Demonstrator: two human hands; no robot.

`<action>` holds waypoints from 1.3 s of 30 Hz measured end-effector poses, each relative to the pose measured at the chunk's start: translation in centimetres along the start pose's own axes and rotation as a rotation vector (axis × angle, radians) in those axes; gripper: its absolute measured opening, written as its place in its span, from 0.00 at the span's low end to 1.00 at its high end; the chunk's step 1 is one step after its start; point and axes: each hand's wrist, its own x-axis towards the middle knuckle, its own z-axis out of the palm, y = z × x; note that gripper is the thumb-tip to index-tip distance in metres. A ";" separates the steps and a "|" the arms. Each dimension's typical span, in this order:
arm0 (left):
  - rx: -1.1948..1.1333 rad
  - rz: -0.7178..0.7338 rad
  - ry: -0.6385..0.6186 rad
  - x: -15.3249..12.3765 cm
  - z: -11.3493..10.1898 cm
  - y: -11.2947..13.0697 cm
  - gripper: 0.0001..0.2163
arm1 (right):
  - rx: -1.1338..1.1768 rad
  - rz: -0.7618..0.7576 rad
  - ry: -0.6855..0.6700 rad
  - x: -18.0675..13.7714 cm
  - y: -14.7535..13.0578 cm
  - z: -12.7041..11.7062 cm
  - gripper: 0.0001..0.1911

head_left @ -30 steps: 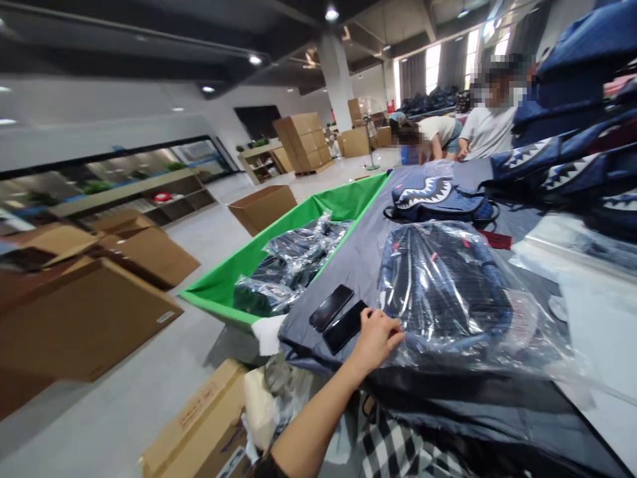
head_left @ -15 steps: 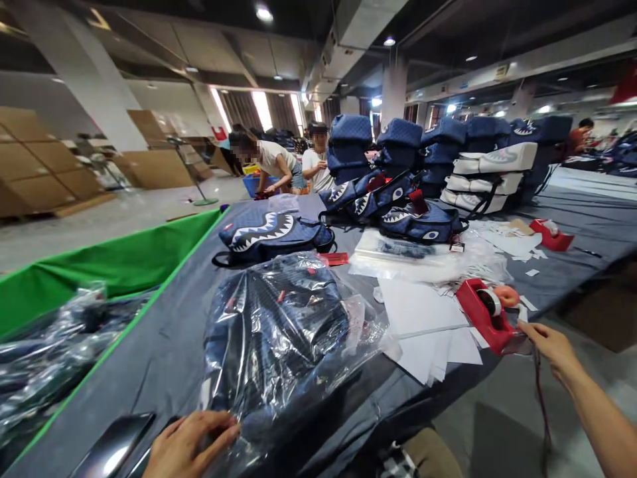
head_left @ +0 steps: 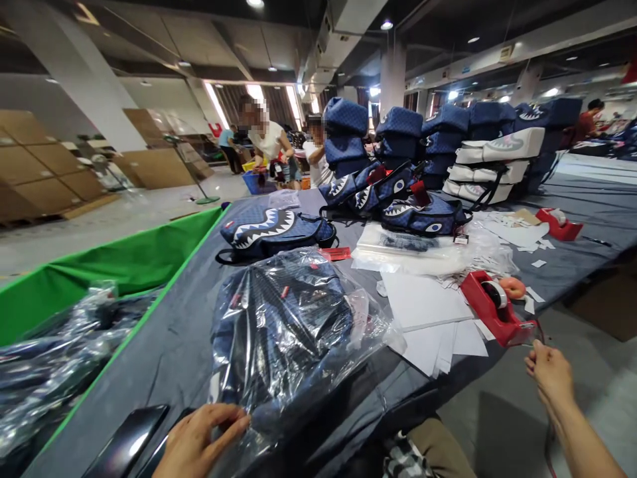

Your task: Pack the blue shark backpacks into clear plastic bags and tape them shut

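A blue backpack in a clear plastic bag (head_left: 286, 325) lies in front of me on the grey-covered table. My left hand (head_left: 202, 438) is at its near left corner, thumb and fingers pinched on the edge of the plastic. Off the table's right edge, my right hand (head_left: 550, 372) has its fingertips pressed together just beyond the cutter end of a red tape dispenser (head_left: 490, 309). A faint strip of clear tape seems to run from the dispenser to those fingers. White paper sheets (head_left: 428, 302) lie between the bagged backpack and the dispenser.
Two dark phones (head_left: 127, 441) lie by my left hand. A green-sided bin (head_left: 124, 249) holds bagged goods at left. Shark-mouth backpacks (head_left: 279, 232), stacked bags (head_left: 346, 136), flat plastic bags (head_left: 398, 249) and another red dispenser (head_left: 560, 224) stand farther back. Co-workers (head_left: 269, 146) are beyond the table.
My right hand has drawn away from the dispenser's end, down and towards me. The left hand stays at the bag's corner. A co-worker behind the table has straightened up.
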 end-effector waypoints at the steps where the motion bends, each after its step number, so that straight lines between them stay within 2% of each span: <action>1: 0.001 0.004 0.006 -0.3 0.0 0.4 0.26 | 0.053 -0.002 -0.059 -1.3 0.0 1.6 0.26; 3: 0.011 -0.001 0.023 -1.4 -0.1 1.6 0.22 | 0.178 0.003 -0.273 -4.6 -0.7 4.8 0.32; 5: 0.025 -0.012 0.027 -2.4 -0.3 3.2 0.17 | 0.293 0.019 -0.616 -8.2 -2.9 7.7 0.34; 7: 0.035 -0.040 -0.012 -2.6 -0.3 4.4 0.11 | 0.335 -0.076 -0.970 -11.5 -6.6 10.6 0.31; 8: 0.030 -0.050 -0.007 -2.4 -0.4 4.7 0.09 | 0.310 -0.198 -1.123 -13.1 -8.9 12.2 0.29; 11: 0.017 -0.070 -0.020 -1.8 -0.4 4.7 0.06 | 0.093 -0.747 -1.481 -18.2 -16.1 17.7 0.28; 13: 0.012 -0.084 -0.014 -1.6 -0.4 4.7 0.05 | -0.121 -1.113 -1.671 -21.9 -19.6 21.7 0.27; 14: 0.010 -0.085 -0.011 -1.7 -0.3 4.7 0.04 | -0.230 -1.283 -1.720 -23.6 -20.7 23.7 0.26; 16: 0.009 -0.074 -0.018 -1.7 -0.2 4.7 0.04 | -0.426 -1.516 -1.742 -25.9 -21.8 27.4 0.20; 17: 0.006 -0.069 -0.025 -1.7 -0.2 4.6 0.03 | -0.503 -1.570 -1.732 -26.4 -22.0 28.9 0.17; 19: -0.002 -0.062 -0.037 -1.6 -0.1 4.5 0.04 | -0.597 -1.584 -1.687 -26.4 -22.1 31.0 0.13; 21: -0.003 -0.050 -0.052 -1.5 -0.2 4.4 0.05 | -0.634 -1.577 -1.585 -25.5 -22.2 31.6 0.13; 23: 0.007 -0.039 -0.064 -1.4 -0.3 4.2 0.06 | -0.602 -1.554 -1.508 -24.7 -22.3 31.0 0.12; 26: 0.036 -0.032 -0.082 -1.5 -0.6 4.3 0.06 | -0.553 -1.524 -1.598 -25.2 -21.5 29.2 0.13; 28: 0.062 -0.038 -0.089 -1.6 -0.7 4.4 0.06 | -0.640 -1.541 -1.621 -26.5 -20.5 28.4 0.10; 31: 0.088 -0.068 -0.097 -1.5 -0.8 4.7 0.06 | -0.788 -1.568 -1.531 -28.8 -19.3 28.6 0.12; 34: 0.100 -0.079 -0.118 -1.2 -0.8 5.1 0.07 | -0.773 -1.577 -1.498 -30.1 -19.2 29.0 0.19; 37: 0.121 -0.082 -0.128 -1.1 -1.4 5.3 0.08 | -0.687 -1.593 -1.473 -28.7 -19.3 27.9 0.24; 39: 0.060 -0.046 -0.159 -1.3 -2.4 5.1 0.09 | -0.458 -1.540 -1.376 -25.6 -18.7 26.2 0.24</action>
